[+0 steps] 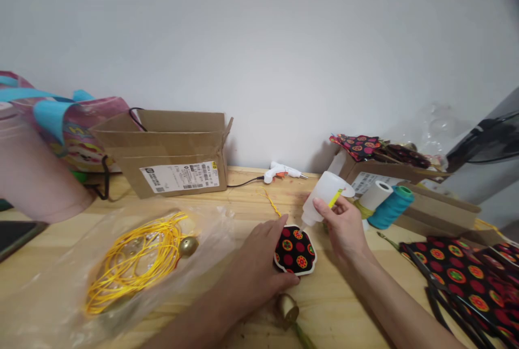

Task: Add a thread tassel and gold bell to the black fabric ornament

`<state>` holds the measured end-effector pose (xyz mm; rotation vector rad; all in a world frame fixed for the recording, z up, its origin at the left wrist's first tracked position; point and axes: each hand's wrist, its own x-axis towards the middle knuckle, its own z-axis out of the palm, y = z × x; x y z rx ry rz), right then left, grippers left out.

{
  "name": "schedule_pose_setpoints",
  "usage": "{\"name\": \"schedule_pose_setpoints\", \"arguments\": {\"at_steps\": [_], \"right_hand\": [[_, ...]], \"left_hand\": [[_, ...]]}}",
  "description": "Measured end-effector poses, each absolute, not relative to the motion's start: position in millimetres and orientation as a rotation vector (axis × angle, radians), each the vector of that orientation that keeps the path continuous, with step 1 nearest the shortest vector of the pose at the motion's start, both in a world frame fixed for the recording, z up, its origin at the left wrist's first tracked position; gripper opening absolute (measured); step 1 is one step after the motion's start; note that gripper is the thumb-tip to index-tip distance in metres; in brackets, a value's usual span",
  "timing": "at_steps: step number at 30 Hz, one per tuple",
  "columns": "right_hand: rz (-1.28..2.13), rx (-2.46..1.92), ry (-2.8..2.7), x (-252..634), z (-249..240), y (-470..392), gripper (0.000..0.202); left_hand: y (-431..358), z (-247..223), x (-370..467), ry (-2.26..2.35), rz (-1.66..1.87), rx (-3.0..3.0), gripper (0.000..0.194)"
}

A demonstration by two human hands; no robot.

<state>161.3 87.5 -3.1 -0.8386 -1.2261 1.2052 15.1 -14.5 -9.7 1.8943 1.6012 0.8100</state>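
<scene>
A small black patterned piece with a white edge (295, 251) lies on the wooden table, a yellow cord running from its top. My left hand (261, 257) grips it by its left side, fingers at the top and thumb at the bottom. My right hand (343, 222) holds a translucent squeeze bottle (324, 195) tilted nozzle-down, its tip at the upper right part of the patterned face. Just below the piece, a brass-coloured bell (287, 310) with a green cord lies on the table.
A plastic bag (219, 230) with yellow cord (133, 262) lies left. Behind are a cardboard box (182, 149) and a white glue gun (284, 171). Thread spools (391, 207), a fabric-filled box (405, 173), patterned fabric (454, 268) and black-handled scissors (440, 303) are right.
</scene>
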Motion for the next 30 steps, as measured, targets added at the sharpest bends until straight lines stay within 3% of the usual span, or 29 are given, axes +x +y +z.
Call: {"name": "schedule_pose_setpoints", "arguments": {"at_steps": [30], "right_hand": [[1.129,-0.834,-1.364,159.6,1.7,79.3,0.026]], "left_hand": [[-16.7,-9.8,14.7,1.606,0.821,1.905,0.081]]}}
